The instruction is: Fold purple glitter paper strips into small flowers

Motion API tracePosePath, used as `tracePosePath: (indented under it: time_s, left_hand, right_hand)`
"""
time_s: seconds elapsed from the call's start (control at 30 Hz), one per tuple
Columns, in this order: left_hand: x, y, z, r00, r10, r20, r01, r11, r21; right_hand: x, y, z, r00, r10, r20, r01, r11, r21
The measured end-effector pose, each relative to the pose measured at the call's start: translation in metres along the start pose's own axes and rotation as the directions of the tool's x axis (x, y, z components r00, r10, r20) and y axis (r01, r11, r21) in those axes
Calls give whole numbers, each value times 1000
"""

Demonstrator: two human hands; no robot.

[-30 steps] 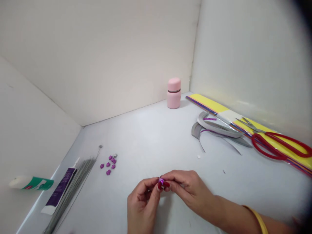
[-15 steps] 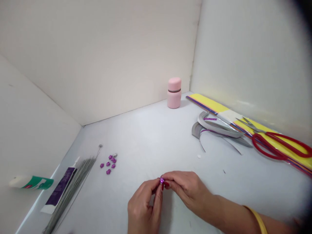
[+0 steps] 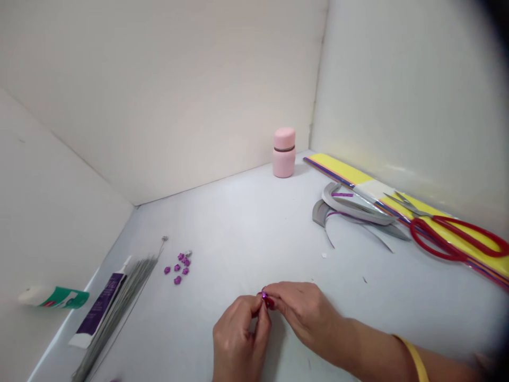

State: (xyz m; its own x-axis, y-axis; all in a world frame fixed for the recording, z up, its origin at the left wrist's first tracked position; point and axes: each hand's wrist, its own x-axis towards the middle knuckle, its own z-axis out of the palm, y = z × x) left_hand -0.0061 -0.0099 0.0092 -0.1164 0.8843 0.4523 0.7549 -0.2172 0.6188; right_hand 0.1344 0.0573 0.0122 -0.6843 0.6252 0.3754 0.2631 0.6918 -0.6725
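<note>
Left hand [image 3: 240,334] and right hand [image 3: 304,313] are found together at the fingertips, over the near part of the desk [image 3: 222,239], with a small purple piece [image 3: 264,295] pinched between them. The piece is largely covered by the fingers, and its full shape cannot be told. A yellow bangle [image 3: 413,355] is worn on the right forearm.

At far left, a green-and-white tube [image 3: 66,298] is noted by the desk's edge; how it is supported cannot be told. Next, a purple tube [image 3: 99,310] is laid beside grey wires [image 3: 119,310]. Further right, purple stars [image 3: 177,280] are grouped loosely, a silvery piece [image 3: 189,253] among them. Beyond the hands, a pink flask [image 3: 283,162] is stood upright near the back corner. At right, grey strips [image 3: 356,213] are heaped beside a yellow pack [image 3: 336,167], on which red-handled scissors [image 3: 423,214] are laid, blades parted.
</note>
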Motion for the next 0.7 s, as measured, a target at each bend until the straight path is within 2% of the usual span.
tracePosePath:
  time_s: [0.13,0.23,0.3,0.37,0.43,0.5,0.6,0.7]
  left_hand:
    - [1,0,0,1000,17,-20,-17,1000,-16]
    - [4,2,0,998,-60,0,59,992,-112]
    - [5,2,1,989,-148,23,150,962,-227]
    - [6,0,1,975,-221,22,215,917,-337]
    - [6,-2,1,971,-237,16,223,887,-405]
    - [7,-3,0,979,-198,52,201,888,-414]
    - [8,-3,-2,979,-181,97,205,900,-384]
    - [8,-2,-2,973,-216,81,230,905,-358]
  right_hand:
    - [0,-1,-1,999,46,-6,-46,997,59]
    - [3,-4,-1,979,206,14,-202,945,258]
    - [6,-6,-2,927,366,80,-356,795,491]
    - [10,-7,-3,860,475,188,-463,569,679]
    - [13,-8,-3,810,514,282,-511,383,770]
    - [14,-8,-2,783,521,339,-534,284,797]
    - [13,-7,0,771,510,381,-555,246,794]
    - [12,-6,1,774,498,392,-569,274,775]
